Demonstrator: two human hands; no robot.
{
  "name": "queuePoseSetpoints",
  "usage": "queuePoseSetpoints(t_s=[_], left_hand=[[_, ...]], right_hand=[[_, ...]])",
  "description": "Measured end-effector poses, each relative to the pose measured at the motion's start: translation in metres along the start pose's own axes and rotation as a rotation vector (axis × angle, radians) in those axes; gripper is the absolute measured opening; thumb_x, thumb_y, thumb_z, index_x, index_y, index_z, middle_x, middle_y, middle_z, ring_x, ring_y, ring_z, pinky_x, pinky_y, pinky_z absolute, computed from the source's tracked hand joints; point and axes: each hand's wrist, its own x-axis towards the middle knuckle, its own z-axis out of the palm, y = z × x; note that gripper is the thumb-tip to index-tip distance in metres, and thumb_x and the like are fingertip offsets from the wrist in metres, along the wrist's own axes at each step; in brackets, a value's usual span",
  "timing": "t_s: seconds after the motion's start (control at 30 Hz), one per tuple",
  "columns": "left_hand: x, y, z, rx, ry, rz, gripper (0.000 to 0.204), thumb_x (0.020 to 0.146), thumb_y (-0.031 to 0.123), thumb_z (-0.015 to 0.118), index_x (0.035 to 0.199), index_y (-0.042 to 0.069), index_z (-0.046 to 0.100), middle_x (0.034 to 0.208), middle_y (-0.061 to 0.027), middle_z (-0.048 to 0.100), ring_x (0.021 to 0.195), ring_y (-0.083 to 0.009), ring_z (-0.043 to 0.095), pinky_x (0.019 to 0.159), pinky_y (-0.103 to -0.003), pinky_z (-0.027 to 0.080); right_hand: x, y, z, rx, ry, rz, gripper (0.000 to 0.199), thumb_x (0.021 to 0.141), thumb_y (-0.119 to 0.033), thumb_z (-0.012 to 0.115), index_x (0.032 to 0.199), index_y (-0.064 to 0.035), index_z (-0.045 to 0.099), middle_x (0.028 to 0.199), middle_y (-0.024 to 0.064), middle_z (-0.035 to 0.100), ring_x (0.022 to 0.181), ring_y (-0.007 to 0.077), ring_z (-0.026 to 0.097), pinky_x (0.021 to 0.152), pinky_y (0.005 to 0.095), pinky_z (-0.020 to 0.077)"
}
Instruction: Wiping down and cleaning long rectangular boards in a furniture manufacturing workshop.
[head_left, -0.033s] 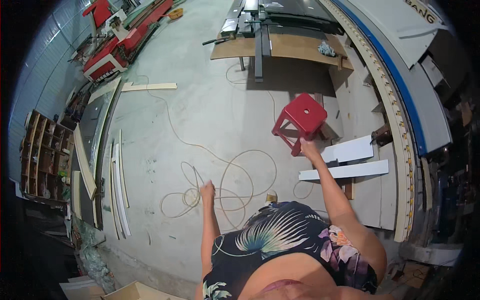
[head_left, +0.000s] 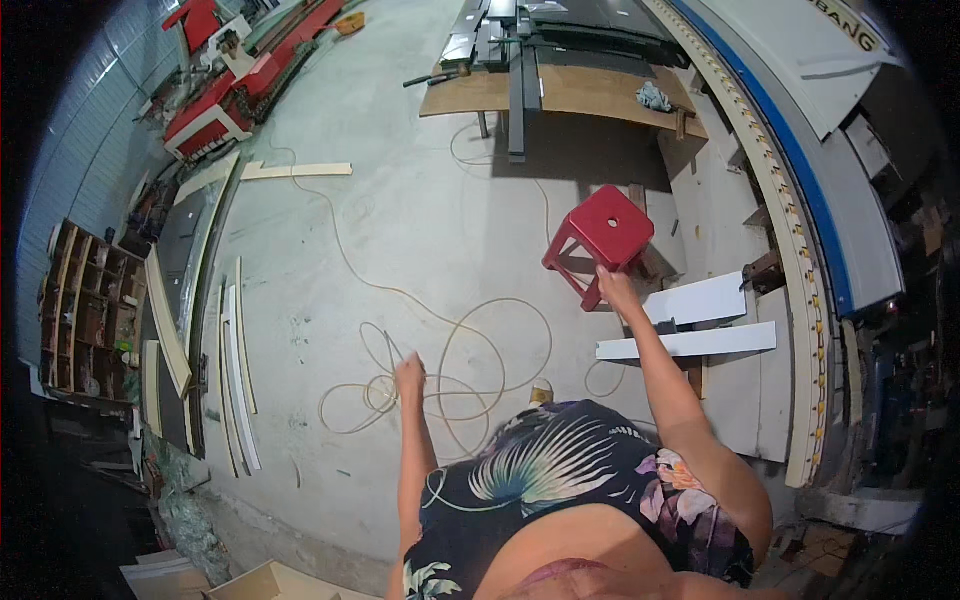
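Note:
A red plastic stool (head_left: 606,222) with a hole in its square seat is ahead of me on the right. My right hand (head_left: 616,288) is closed on the near edge of the stool, by a front leg; the fingertips are partly hidden. Low at centre left, my left hand (head_left: 410,378) forms a fist over the coils of a thin pale hose (head_left: 500,345) spread on the grey floor. Whatever that fist may hold is hidden. Just right of the stool, two white panels (head_left: 700,340) lie near my right forearm.
A work table (head_left: 570,95) carrying dark metal profiles stands at the far end. The long bed of a machine (head_left: 815,300) runs along the right. Loose strips (head_left: 235,380), a wooden compartment rack (head_left: 85,310) and a red machine (head_left: 215,125) line the left side.
My left hand has shifted very slightly up and to the left. My right hand and the stool stay almost where they were.

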Motion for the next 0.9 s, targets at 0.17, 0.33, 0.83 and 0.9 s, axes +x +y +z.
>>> queuePoseSetpoints(t_s=[0.17,0.33,0.83,0.9], left_hand=[[0.060,0.105,0.008,-0.067,0.040,0.195,0.045,0.087,0.033,0.048,0.055,0.002,0.053,0.048,-0.0041,0.048,0.045,-0.0130,0.045,0.046,-0.032,0.036],[0.138,0.188,0.015,-0.228,0.005,0.208,0.044,0.088,0.031,0.048,0.055,0.003,0.051,0.050,-0.0033,0.046,0.045,-0.0121,0.042,0.045,-0.030,0.035],[0.493,0.312,-0.069,-0.268,-0.031,0.121,0.039,0.088,0.028,0.050,0.055,0.008,0.046,0.048,0.0001,0.043,0.042,-0.0097,0.039,0.040,-0.028,0.033],[0.529,0.319,-0.098,-0.283,-0.037,0.121,0.039,0.089,0.028,0.050,0.056,0.008,0.046,0.048,0.0001,0.043,0.042,-0.0098,0.039,0.040,-0.027,0.032]], right_hand=[[0.072,-0.121,-0.020,0.169,-0.037,-0.050,0.057,0.091,-0.046,0.041,0.058,-0.0001,0.049,0.049,0.0044,0.044,0.047,0.0140,0.043,0.047,0.0342,0.0350],[0.165,-0.170,0.020,0.240,-0.082,-0.185,0.058,0.091,-0.049,0.043,0.055,-0.0045,0.047,0.049,0.0007,0.044,0.048,0.0111,0.042,0.046,0.0307,0.0344],[0.417,-0.389,0.223,0.283,-0.242,-0.014,0.058,0.089,-0.045,0.045,0.054,0.0006,0.048,0.050,0.0073,0.049,0.048,0.0202,0.047,0.053,0.0367,0.0394],[0.443,-0.428,0.239,0.232,-0.307,-0.077,0.058,0.088,-0.047,0.045,0.056,0.0008,0.051,0.050,0.0089,0.050,0.049,0.0202,0.049,0.055,0.0363,0.0411]])
